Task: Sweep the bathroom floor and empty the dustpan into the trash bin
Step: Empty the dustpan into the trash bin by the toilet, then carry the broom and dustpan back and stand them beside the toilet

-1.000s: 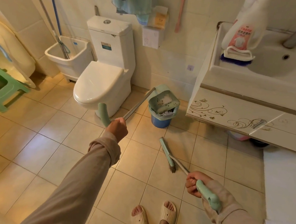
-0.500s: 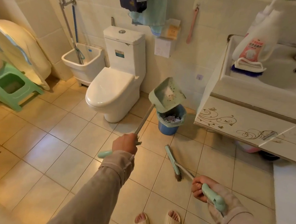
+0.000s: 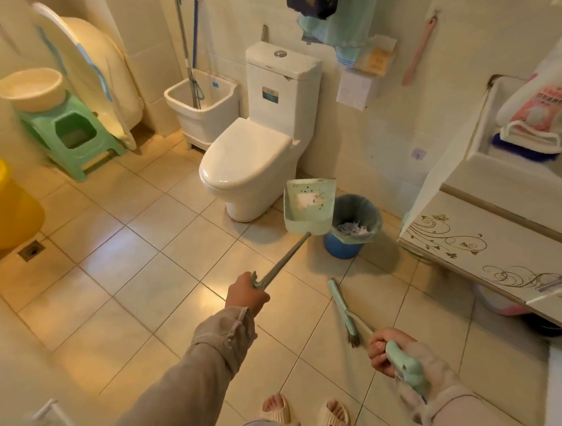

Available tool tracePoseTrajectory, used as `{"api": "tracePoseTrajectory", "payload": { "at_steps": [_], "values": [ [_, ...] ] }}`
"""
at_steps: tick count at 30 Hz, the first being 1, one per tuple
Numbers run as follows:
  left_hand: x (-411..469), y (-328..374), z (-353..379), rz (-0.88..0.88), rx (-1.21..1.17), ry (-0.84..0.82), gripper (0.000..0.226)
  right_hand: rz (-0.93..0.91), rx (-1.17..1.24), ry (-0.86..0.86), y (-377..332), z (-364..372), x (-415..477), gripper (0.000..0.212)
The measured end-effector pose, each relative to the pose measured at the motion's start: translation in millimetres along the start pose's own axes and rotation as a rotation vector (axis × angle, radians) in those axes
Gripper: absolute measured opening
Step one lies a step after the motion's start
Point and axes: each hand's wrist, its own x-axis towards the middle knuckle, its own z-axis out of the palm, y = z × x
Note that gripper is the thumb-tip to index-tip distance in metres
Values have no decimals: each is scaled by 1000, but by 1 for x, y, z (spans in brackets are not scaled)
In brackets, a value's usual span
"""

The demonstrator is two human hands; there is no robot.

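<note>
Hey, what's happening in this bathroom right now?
A person is cleaning the floor. The left hand grips the long handle of a green dustpan, held up beside the lined blue bin near the toilet. The pan faces the camera, with specks and a white scrap stuck inside; paper waste lies in the bin. The right hand holds the broom, bristles on the tiles.

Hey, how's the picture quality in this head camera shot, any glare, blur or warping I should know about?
Head view: warm yellowish light; soft glare patch on the floor tiles near the left hand; wide-angle warping bends the walls and the vanity cabinet at the edges; the broom head and dustpan look slightly soft; the detergent bottle at upper right is washed out.
</note>
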Motion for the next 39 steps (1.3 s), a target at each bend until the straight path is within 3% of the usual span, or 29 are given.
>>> {"api": "tracePoseTrajectory", "payload": {
  "at_steps": [3, 13, 19, 23, 28, 33, 39],
  "values": [
    [-2, -19, 1, -98, 58, 6, 34, 28, -41, 24, -1, 6, -2, 27],
    [-3, -37, -8, -123, 416, -100, 23, 36, -177, 103, -2, 36, 10, 30],
    [-5, -14, -6, -42, 747, -121, 23, 11, -238, 133, 2, 54, 20, 27],
    [-8, 0, -7, 66, 962, -14, 25, 10, -322, 164, -7, 68, 22, 27],
    [-19, -12, -16, 62, 849, 99, 23, -26, -452, 88, -27, 67, 16, 30],
    [-49, -57, -18, -106, 724, 233, 23, 34, -625, 21, -49, 62, 12, 27],
    [-77, -87, -24, -283, 596, 367, 27, 120, -694, -118, -72, 108, 23, 28]
  ]
}}
